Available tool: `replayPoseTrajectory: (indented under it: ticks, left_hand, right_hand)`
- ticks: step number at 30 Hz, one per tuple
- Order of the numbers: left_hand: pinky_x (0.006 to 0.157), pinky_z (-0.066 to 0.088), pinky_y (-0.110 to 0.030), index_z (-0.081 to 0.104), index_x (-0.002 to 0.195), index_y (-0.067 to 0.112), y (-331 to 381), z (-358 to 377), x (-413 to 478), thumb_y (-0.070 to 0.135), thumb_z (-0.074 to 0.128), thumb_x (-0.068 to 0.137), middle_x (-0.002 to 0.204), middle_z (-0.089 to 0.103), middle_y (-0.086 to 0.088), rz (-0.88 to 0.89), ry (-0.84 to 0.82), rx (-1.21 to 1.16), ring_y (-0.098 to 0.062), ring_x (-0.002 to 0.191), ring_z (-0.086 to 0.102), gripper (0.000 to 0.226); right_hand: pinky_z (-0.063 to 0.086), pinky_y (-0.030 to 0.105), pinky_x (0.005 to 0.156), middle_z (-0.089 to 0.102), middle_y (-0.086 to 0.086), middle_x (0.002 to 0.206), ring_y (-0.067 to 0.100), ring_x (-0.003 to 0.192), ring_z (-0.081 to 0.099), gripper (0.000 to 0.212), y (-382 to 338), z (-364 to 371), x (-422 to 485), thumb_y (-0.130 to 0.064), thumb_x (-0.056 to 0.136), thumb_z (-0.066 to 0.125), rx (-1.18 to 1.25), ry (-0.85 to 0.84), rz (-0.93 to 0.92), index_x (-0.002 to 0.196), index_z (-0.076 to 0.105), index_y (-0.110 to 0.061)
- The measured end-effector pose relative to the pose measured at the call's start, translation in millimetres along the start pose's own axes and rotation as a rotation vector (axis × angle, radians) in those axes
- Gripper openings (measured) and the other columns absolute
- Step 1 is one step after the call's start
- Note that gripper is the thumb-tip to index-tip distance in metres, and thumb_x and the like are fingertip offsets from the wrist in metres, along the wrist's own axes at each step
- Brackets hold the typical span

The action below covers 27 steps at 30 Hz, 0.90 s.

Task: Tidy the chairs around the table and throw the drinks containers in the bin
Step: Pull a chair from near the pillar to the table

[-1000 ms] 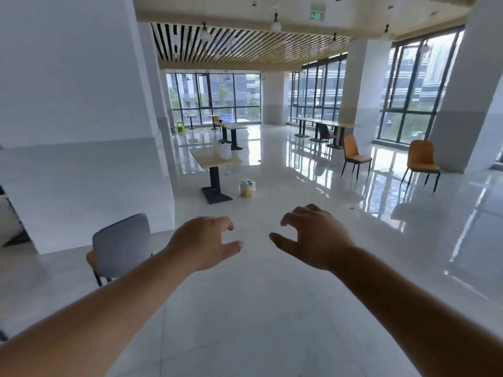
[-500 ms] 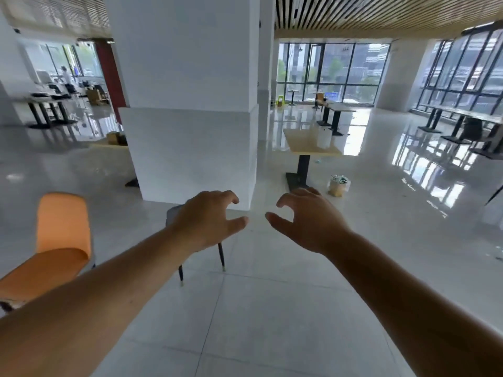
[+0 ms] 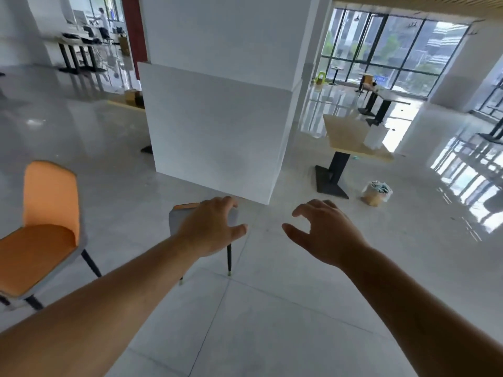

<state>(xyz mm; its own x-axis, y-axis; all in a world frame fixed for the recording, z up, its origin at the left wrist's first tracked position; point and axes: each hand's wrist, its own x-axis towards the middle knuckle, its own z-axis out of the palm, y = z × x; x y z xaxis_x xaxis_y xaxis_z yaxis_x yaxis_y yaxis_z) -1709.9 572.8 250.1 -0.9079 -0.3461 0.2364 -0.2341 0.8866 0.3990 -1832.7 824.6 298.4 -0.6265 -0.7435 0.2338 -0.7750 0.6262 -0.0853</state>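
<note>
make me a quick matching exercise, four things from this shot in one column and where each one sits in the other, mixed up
Things:
1. orange chair
2. grey-backed chair
3. bin
4. white container

Places:
A. on the wooden table
B. on the floor by the table's black base
C. far left of the view
D. partly behind the left hand

Pairs: 1-C, 2-D, 3-B, 4-A
</note>
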Motion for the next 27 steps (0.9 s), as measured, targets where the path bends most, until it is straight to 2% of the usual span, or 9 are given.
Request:
replayPoseTrajectory:
  ticks: [4,6,8,11,14,18,24,27]
  left_hand:
    - [0.072,0.042,-0.033,0.047,0.135,0.033,-46,38,57,0.072,0.057,0.083,0.132,0.058,0.002,-0.115,-0.093,0.083,-0.013,0.095,0.05,0.066]
    - [0.074,0.047,-0.035,0.043,0.138,0.033,-70,53,82,0.074,0.056,0.084,0.134,0.058,0.001,-0.227,-0.158,0.137,-0.018,0.101,0.058,0.068]
    - [0.076,0.046,-0.035,0.041,0.14,0.033,-91,63,107,0.073,0.057,0.085,0.138,0.056,0.0,-0.328,-0.184,0.169,-0.021,0.109,0.06,0.07]
    - [0.077,0.048,-0.035,0.041,0.14,0.032,-119,72,146,0.071,0.06,0.085,0.143,0.051,0.001,-0.43,-0.202,0.202,-0.022,0.109,0.06,0.07]
    - [0.075,0.049,-0.034,0.045,0.138,0.03,-146,82,183,0.068,0.063,0.084,0.139,0.054,0.002,-0.47,-0.169,0.222,-0.02,0.105,0.061,0.068]
    - [0.087,0.052,-0.038,0.046,0.141,0.028,-181,109,216,0.067,0.064,0.082,0.142,0.052,0.003,-0.535,-0.161,0.17,-0.02,0.114,0.059,0.073]
    - [0.087,0.053,-0.037,0.041,0.144,0.031,-263,175,255,0.062,0.068,0.08,0.143,0.052,0.002,-0.667,-0.325,0.087,-0.019,0.113,0.058,0.076]
    - [0.092,0.051,-0.038,0.039,0.146,0.03,-308,206,278,0.054,0.071,0.082,0.149,0.045,0.004,-0.687,-0.37,0.114,-0.021,0.121,0.053,0.076]
  right_hand:
    - [0.05,0.039,0.098,0.064,-0.004,0.129,0.017,0.119,0.055,0.069,28,67,82,-0.079,0.089,0.037,0.043,-0.108,-0.082,0.13,0.061,-0.029]
    - [0.052,0.039,0.095,0.064,-0.005,0.129,0.017,0.118,0.057,0.066,44,97,126,-0.077,0.09,0.041,0.062,-0.154,-0.126,0.132,0.059,-0.03]
    - [0.052,0.039,0.093,0.064,-0.005,0.127,0.017,0.117,0.057,0.063,59,124,169,-0.076,0.09,0.044,0.096,-0.187,-0.167,0.132,0.059,-0.031]
    - [0.051,0.037,0.088,0.065,-0.007,0.122,0.017,0.115,0.058,0.06,77,159,232,-0.076,0.09,0.046,0.188,-0.229,-0.187,0.129,0.061,-0.032]
    - [0.046,0.033,0.079,0.065,-0.009,0.119,0.015,0.113,0.057,0.063,85,197,293,-0.078,0.086,0.043,0.287,-0.268,-0.188,0.127,0.061,-0.033]
    - [0.04,0.031,0.075,0.064,-0.008,0.122,0.016,0.116,0.053,0.061,80,255,353,-0.074,0.089,0.048,0.306,-0.364,-0.258,0.132,0.056,-0.032]
    - [0.051,0.035,0.09,0.055,-0.006,0.14,0.019,0.125,0.052,0.071,67,343,415,-0.07,0.089,0.055,0.248,-0.549,-0.284,0.148,0.039,-0.033]
    - [0.051,0.037,0.095,0.05,-0.007,0.148,0.02,0.129,0.051,0.075,63,385,444,-0.067,0.089,0.057,0.201,-0.619,-0.278,0.153,0.032,-0.035]
